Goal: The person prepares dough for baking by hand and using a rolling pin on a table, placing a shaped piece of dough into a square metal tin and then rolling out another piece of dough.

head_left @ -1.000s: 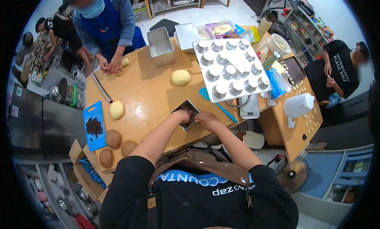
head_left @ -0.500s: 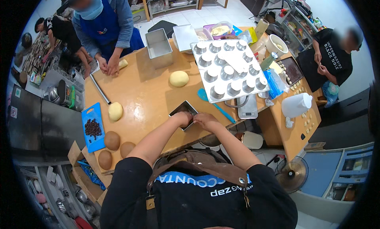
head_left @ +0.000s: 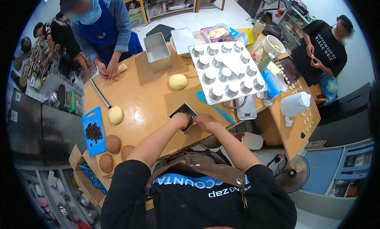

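Note:
A rectangular metal loaf tin (head_left: 191, 109) stands on the wooden table in front of me, with something dark brown inside it. My left hand (head_left: 181, 120) reaches down into the tin, its fingers hidden below the rim. At the tin's right edge, my right hand (head_left: 204, 122) curls its fingers over the rim and holds it. Just beyond lies a ball of pale yellow dough (head_left: 177, 82). Another pale dough ball (head_left: 115, 115) rests to the left. Several brown dough balls (head_left: 113, 144) sit near my left arm.
A blue board (head_left: 95, 144) carries dark chips at the left. An upturned muffin tray (head_left: 225, 74) and scale (head_left: 247, 109) stand right of the tin, near a turquoise spatula (head_left: 220, 112). A larger tin (head_left: 157, 51) stands far off. Co-workers stand across the table and at right.
My left hand has shifted slightly within the tin, while my right hand stays at its edge. The whole view has moved a little.

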Available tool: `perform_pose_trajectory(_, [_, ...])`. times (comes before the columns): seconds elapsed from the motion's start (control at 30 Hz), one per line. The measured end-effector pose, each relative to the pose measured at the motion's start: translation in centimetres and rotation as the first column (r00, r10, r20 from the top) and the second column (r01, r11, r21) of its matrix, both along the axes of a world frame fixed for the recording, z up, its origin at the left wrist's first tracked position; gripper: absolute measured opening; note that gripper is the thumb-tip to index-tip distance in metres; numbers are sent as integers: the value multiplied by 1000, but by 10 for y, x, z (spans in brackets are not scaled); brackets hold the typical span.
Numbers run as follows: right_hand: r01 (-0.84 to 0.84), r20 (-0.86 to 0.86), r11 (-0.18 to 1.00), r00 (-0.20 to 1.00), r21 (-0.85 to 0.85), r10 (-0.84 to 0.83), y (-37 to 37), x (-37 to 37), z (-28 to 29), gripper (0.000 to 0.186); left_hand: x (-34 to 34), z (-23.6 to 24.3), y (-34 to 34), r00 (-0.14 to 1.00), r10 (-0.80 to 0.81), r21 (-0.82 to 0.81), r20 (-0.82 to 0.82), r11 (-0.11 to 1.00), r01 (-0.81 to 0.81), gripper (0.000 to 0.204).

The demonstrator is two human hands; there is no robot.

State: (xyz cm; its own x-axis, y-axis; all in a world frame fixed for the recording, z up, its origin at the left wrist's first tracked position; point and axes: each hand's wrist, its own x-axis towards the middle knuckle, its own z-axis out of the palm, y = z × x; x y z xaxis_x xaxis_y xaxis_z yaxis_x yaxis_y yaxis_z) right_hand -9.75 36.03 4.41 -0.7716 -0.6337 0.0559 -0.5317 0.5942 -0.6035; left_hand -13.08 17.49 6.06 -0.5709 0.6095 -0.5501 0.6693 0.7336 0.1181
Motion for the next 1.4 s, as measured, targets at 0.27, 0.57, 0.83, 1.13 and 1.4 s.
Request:
perform_pose_trajectory(0.27, [29,25,999,999,29,-30,2,3,-2,15,15,3,-1,979,158,106,-128,984,-145,40])
perform_pose_trajectory(0.57, [5,42,998,999,56,-8,3,1,1,17,16,3,11,913,404,20,46,914,-406,57])
perform_pose_trajectory(0.83, [15,39,998,999,61,-18,0,2,1,17,20,-4,6,900,430,105,-66,900,-423,42])
perform_pose_trajectory(1.13, [5,10,999,1000,41,-6,-5,2,3,16,-10,-38,0,969,222,-7,110,975,-223,31])
perform_pose_trajectory(1.4, [39,20,998,999,52,-40,3,2,-1,16,2,20,12,961,264,-23,86,964,-263,33])
